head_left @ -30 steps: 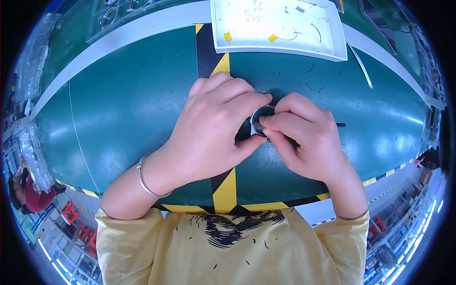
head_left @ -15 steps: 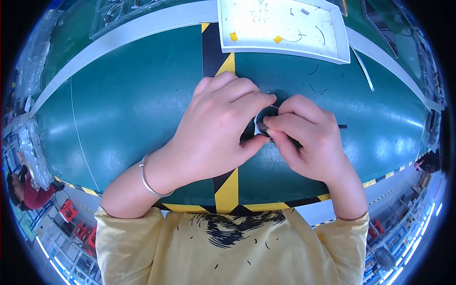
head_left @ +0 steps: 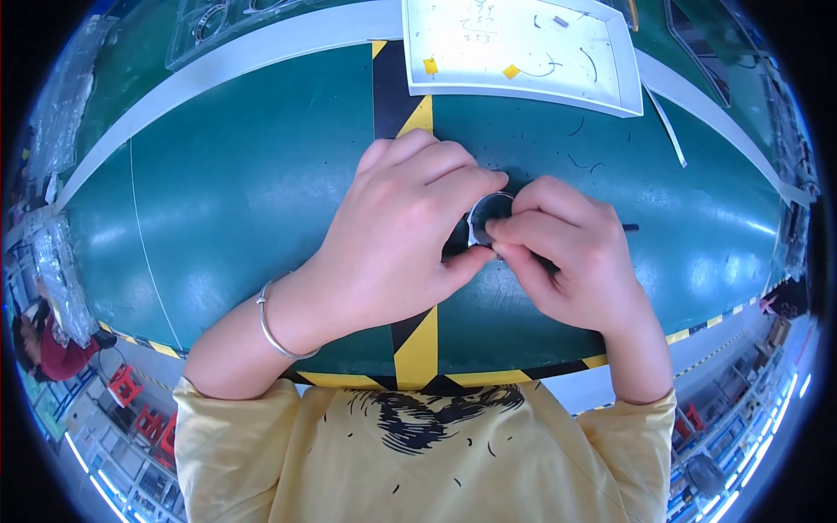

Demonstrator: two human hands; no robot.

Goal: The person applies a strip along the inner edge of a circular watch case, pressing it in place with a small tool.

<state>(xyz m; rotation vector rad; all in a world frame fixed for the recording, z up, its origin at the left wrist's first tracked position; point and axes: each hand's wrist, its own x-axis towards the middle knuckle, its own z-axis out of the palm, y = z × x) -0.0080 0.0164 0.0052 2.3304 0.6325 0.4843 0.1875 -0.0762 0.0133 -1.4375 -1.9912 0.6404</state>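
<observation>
A small round dark disc with a silver rim (head_left: 491, 209) lies between my hands over the green table; its exact kind does not show. With thumb and index finger on its left edge, my left hand (head_left: 397, 222) grips it. The other fingers of that hand curl over the mat. From the right, my right hand (head_left: 567, 248) has thumb and index finger pinched together at the disc's lower right edge. Whatever is between those fingertips is too small or hidden to make out. A bangle circles my left wrist.
A shallow white box (head_left: 523, 100) with dark scraps and yellow tabs stands at the back. Dark thread-like bits (head_left: 584, 164) and a white strip (head_left: 670, 131) lie nearby. Beyond my right hand is a short dark rod (head_left: 631, 227). A clear tray with rings (head_left: 209, 24) sits far left.
My right fingertips have slid slightly down and right across the disc, showing more of its dark face. The left hand keeps its grip almost unmoved.
</observation>
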